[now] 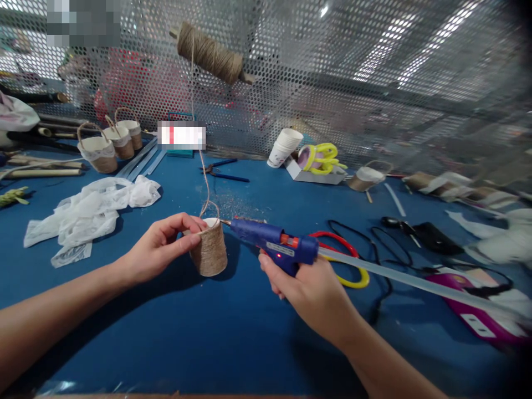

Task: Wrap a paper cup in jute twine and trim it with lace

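My left hand [160, 246] pinches the rim of the twine-wrapped cup [209, 252] on the blue table [166, 332]; my right hand [305, 288] grips the glue gun [274, 244], nozzle at the rim. I would squeeze gently, holding the twine [203, 183] tight.

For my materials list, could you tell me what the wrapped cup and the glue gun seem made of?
The cup looks wrapped in rough brown jute-like twine, matte and fibrous; its white rim suggests paper. The glue gun seems smooth blue moulded plastic, slightly shiny.
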Tool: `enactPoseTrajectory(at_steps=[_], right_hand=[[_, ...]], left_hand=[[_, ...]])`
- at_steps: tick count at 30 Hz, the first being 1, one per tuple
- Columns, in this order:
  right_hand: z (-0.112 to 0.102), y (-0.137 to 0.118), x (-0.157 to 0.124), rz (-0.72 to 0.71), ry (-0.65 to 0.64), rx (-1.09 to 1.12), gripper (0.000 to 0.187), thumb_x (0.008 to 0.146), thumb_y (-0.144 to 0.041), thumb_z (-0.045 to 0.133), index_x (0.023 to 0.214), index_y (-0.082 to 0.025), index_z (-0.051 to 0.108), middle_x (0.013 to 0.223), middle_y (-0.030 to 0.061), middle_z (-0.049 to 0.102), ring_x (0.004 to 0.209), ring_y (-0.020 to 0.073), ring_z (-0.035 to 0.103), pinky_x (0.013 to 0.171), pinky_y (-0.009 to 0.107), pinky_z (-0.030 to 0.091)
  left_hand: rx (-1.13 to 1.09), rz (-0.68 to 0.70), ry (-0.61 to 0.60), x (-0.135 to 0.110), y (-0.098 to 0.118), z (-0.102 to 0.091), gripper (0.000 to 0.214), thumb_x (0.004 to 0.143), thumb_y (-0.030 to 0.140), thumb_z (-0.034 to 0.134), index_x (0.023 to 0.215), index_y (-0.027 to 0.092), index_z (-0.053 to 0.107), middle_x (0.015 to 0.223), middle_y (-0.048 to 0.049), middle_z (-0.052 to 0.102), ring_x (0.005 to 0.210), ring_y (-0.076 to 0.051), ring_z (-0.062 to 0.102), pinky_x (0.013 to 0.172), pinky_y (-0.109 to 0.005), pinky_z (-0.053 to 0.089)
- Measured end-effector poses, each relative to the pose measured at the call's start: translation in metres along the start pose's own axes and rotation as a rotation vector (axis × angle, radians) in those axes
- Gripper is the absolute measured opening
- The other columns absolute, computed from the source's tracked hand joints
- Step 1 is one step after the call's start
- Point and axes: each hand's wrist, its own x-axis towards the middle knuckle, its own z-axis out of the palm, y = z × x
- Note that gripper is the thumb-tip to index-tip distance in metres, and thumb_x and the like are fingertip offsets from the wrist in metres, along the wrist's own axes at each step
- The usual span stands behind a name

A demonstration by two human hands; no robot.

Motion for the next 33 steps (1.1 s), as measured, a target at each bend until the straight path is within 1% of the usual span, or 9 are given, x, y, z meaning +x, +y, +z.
enactPoseTrajectory(at_steps=[3,5,9,13,18,22,30,33], right_hand=[[-0.001,-0.001,0.003,0.044,-0.031,0.082,0.022,0.077,-0.033,0.050,0.060,-0.018,0.051,0.041,-0.0027,0.050,0.037,0.0109,0.050,0.037,0.023,0.043],[-0.003,-0.002,0.004,0.062,-0.060,0.145,0.022,0.078,-0.033,0.050,0.062,-0.018,0.050,0.041,-0.0038,0.049,0.035,0.0089,0.047,0.036,0.021,0.042],[-0.008,-0.002,0.006,0.068,-0.125,0.250,0.023,0.079,-0.035,0.050,0.065,-0.017,0.051,0.040,-0.0052,0.047,0.034,0.0074,0.045,0.036,0.020,0.041],[-0.009,-0.001,0.007,0.063,-0.176,0.290,0.023,0.080,-0.036,0.049,0.066,-0.017,0.051,0.041,-0.0054,0.048,0.035,0.0074,0.045,0.038,0.020,0.041],[-0.007,0.001,0.009,0.087,-0.202,0.310,0.029,0.081,-0.037,0.049,0.061,-0.017,0.050,0.040,-0.0051,0.047,0.036,0.0073,0.045,0.041,0.021,0.042],[-0.006,0.000,0.008,0.111,-0.216,0.327,0.027,0.081,-0.036,0.050,0.063,-0.017,0.050,0.040,-0.0056,0.047,0.037,0.0071,0.044,0.042,0.021,0.041],[-0.005,-0.002,0.007,0.101,-0.218,0.315,0.028,0.081,-0.036,0.049,0.060,-0.017,0.049,0.040,-0.0052,0.047,0.036,0.0075,0.044,0.042,0.022,0.040],[-0.005,-0.002,0.007,0.088,-0.224,0.326,0.027,0.081,-0.036,0.049,0.062,-0.017,0.050,0.041,-0.0050,0.048,0.036,0.0074,0.045,0.041,0.022,0.040]], left_hand=[[-0.044,-0.009,-0.006,0.001,-0.002,-0.002,0.016,0.078,0.030,0.062,0.072,0.016,0.058,0.093,-0.0068,0.062,0.097,-0.020,0.054,0.085,-0.031,0.041],[-0.071,-0.022,-0.033,0.003,-0.003,-0.006,0.015,0.078,0.029,0.062,0.073,0.016,0.058,0.095,-0.0066,0.062,0.098,-0.020,0.054,0.085,-0.031,0.040],[-0.040,-0.047,-0.111,0.009,-0.004,-0.018,0.013,0.079,0.027,0.061,0.074,0.016,0.059,0.097,-0.0070,0.063,0.098,-0.020,0.054,0.086,-0.031,0.040],[-0.010,-0.089,-0.127,0.013,-0.001,-0.027,0.013,0.078,0.027,0.062,0.072,0.016,0.060,0.101,-0.0077,0.063,0.098,-0.020,0.055,0.087,-0.032,0.040],[-0.043,-0.113,-0.184,0.014,0.000,-0.029,0.013,0.078,0.028,0.063,0.074,0.016,0.060,0.107,-0.0093,0.063,0.106,-0.023,0.053,0.093,-0.036,0.038],[-0.045,-0.106,-0.225,0.014,-0.001,-0.031,0.012,0.081,0.027,0.060,0.077,0.016,0.060,0.111,-0.0091,0.063,0.111,-0.023,0.051,0.097,-0.036,0.036],[-0.056,-0.094,-0.209,0.013,-0.001,-0.030,0.011,0.081,0.026,0.060,0.076,0.016,0.061,0.110,-0.0094,0.063,0.110,-0.024,0.052,0.097,-0.037,0.036],[-0.050,-0.094,-0.209,0.013,0.000,-0.029,0.011,0.080,0.026,0.060,0.075,0.016,0.061,0.109,-0.0096,0.063,0.110,-0.024,0.052,0.097,-0.037,0.037]])
